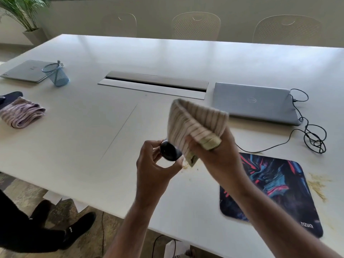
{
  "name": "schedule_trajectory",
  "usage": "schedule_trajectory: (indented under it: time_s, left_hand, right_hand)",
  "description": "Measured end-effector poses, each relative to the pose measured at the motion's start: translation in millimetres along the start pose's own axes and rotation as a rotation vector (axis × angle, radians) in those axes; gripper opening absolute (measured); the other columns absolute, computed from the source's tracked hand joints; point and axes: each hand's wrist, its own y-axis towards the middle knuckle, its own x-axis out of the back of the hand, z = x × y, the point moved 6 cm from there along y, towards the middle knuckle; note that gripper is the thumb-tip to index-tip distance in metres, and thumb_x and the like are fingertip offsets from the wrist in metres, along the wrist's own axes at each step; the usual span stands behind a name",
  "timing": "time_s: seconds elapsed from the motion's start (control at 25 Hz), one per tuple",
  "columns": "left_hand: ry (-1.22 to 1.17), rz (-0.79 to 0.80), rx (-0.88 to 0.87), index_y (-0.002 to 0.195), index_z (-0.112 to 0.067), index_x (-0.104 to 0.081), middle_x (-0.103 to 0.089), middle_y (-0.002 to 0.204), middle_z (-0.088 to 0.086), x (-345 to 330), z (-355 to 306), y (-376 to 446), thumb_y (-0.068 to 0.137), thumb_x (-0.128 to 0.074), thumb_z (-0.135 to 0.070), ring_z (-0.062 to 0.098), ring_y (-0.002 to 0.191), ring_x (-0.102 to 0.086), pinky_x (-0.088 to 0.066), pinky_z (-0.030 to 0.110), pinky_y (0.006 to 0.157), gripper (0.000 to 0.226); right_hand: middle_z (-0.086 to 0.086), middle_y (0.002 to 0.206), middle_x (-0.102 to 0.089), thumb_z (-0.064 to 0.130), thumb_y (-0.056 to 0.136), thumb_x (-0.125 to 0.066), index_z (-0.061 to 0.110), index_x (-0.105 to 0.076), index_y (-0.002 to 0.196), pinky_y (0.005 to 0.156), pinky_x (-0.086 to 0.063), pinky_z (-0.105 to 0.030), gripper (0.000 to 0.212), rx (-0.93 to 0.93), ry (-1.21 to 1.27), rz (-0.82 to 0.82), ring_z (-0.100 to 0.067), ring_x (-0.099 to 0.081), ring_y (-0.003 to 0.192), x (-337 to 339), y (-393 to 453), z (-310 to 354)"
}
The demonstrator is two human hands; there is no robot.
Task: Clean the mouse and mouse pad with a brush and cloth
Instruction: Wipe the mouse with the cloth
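My left hand (155, 164) holds a black mouse (169, 151) up above the white table (78, 127). My right hand (214, 155) grips a cream striped cloth (193, 123), and the cloth's lower edge touches the right side of the mouse. The dark mouse pad (275, 185) with red and blue patterns lies flat at the right, under my right forearm. Yellowish crumbs (316, 185) are scattered on the table right of the pad, and a few lie just below the cloth. No brush is clearly visible.
A closed grey laptop (255, 101) with a tangled black cable (312, 135) lies behind the pad. At the far left are another laptop (24, 71), a blue mesh cup (56, 74) and folded purple cloth (22, 113). A cable hatch (154, 84) sits mid-table. Another person's legs (37, 229) are lower left.
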Motion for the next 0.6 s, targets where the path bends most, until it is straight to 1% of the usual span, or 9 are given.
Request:
schedule_trajectory:
  time_s: [0.04, 0.08, 0.12, 0.2, 0.28, 0.4, 0.48, 0.52, 0.6]
  left_hand:
    - [-0.017, 0.013, 0.003, 0.102, -0.013, -0.056, -0.071, 0.094, 0.006, -3.0, -1.6, 0.1, 0.064, -0.096, -0.007, 0.023, 0.09, -0.074, -0.06, 0.035, 0.086, 0.055]
    - [-0.031, 0.022, 0.001, 0.102, -0.009, -0.055, -0.07, 0.092, 0.008, -4.6, -2.8, 0.0, 0.062, -0.096, -0.004, 0.023, 0.086, -0.073, -0.06, 0.033, 0.082, 0.057]
    - [-0.041, 0.028, -0.005, 0.103, -0.007, -0.055, -0.069, 0.092, 0.01, -5.6, -3.3, -0.2, 0.062, -0.096, -0.002, 0.023, 0.084, -0.072, -0.06, 0.032, 0.08, 0.059]
    - [-0.06, 0.041, -0.027, 0.103, -0.01, -0.055, -0.066, 0.093, 0.014, -6.2, -1.2, -2.0, 0.063, -0.095, 0.0, 0.028, 0.084, -0.07, -0.06, 0.037, 0.082, 0.058]
    - [-0.072, 0.031, -0.077, 0.105, -0.013, -0.056, -0.065, 0.1, 0.016, -4.4, 1.3, -5.4, 0.065, -0.094, 0.001, 0.033, 0.094, -0.071, -0.059, 0.039, 0.089, 0.057]
    - [-0.09, 0.019, -0.133, 0.11, -0.013, -0.058, -0.061, 0.108, 0.017, -1.3, 2.6, -12.6, 0.064, -0.092, 0.005, 0.038, 0.104, -0.068, -0.059, 0.039, 0.089, 0.061]
    - [-0.115, 0.013, -0.145, 0.111, -0.012, -0.057, -0.058, 0.11, 0.014, 2.2, -1.9, -17.3, 0.064, -0.091, 0.003, 0.036, 0.104, -0.065, -0.058, 0.033, 0.084, 0.06]
    - [-0.13, 0.008, -0.143, 0.111, -0.014, -0.057, -0.057, 0.111, 0.013, 4.1, -4.1, -17.7, 0.064, -0.09, 0.001, 0.034, 0.103, -0.065, -0.057, 0.029, 0.082, 0.059]
    - [-0.149, -0.012, -0.13, 0.111, -0.021, -0.057, -0.058, 0.11, 0.012, 8.7, -4.9, -14.3, 0.066, -0.09, -0.001, 0.033, 0.101, -0.065, -0.055, 0.026, 0.081, 0.059]
  right_hand:
    - [0.003, 0.107, -0.078, -0.007, 0.09, -0.076, 0.011, -0.062, 0.126, 0.078, -0.064, -0.045, 0.043, -0.002, -0.033, 0.052, -0.021, -0.075, 0.094, -8.5, -6.1, -3.6]
    - [0.001, 0.1, -0.076, 0.001, 0.089, -0.079, 0.014, -0.059, 0.125, 0.073, -0.063, -0.052, 0.043, -0.002, -0.103, 0.088, -0.026, -0.074, 0.088, -14.5, -10.7, -5.0]
    - [0.002, 0.097, -0.073, 0.007, 0.088, -0.08, 0.018, -0.058, 0.123, 0.068, -0.061, -0.053, 0.042, 0.008, -0.205, 0.103, -0.026, -0.073, 0.083, -16.6, -12.8, -7.3]
    - [0.007, 0.102, -0.07, 0.014, 0.091, -0.08, 0.021, -0.06, 0.125, 0.073, -0.06, -0.051, 0.039, 0.022, -0.295, 0.09, -0.02, -0.074, 0.088, -14.5, -7.1, -11.1]
    - [0.009, 0.109, -0.069, 0.018, 0.094, -0.077, 0.018, -0.061, 0.131, 0.082, -0.06, -0.051, 0.04, 0.012, -0.276, 0.055, -0.02, -0.074, 0.098, -11.9, 5.4, -14.7]
    - [0.01, 0.108, -0.071, 0.017, 0.093, -0.076, 0.017, -0.059, 0.129, 0.081, -0.06, -0.043, 0.04, 0.008, -0.375, 0.015, -0.017, -0.072, 0.096, 0.1, 24.7, -29.9]
    - [0.007, 0.104, -0.073, 0.012, 0.09, -0.074, 0.013, -0.056, 0.126, 0.076, -0.058, -0.039, 0.04, -0.029, -0.506, 0.007, -0.017, -0.07, 0.091, 11.9, 32.7, -45.6]
    - [0.005, 0.103, -0.074, 0.009, 0.089, -0.073, 0.011, -0.054, 0.124, 0.076, -0.057, -0.04, 0.04, -0.046, -0.536, -0.008, -0.016, -0.07, 0.089, 18.0, 35.0, -50.4]
    - [0.009, 0.107, -0.073, 0.007, 0.088, -0.071, 0.012, -0.056, 0.125, 0.082, -0.058, -0.042, 0.041, -0.066, -0.484, -0.083, -0.006, -0.069, 0.093, 28.7, 36.6, -51.6]
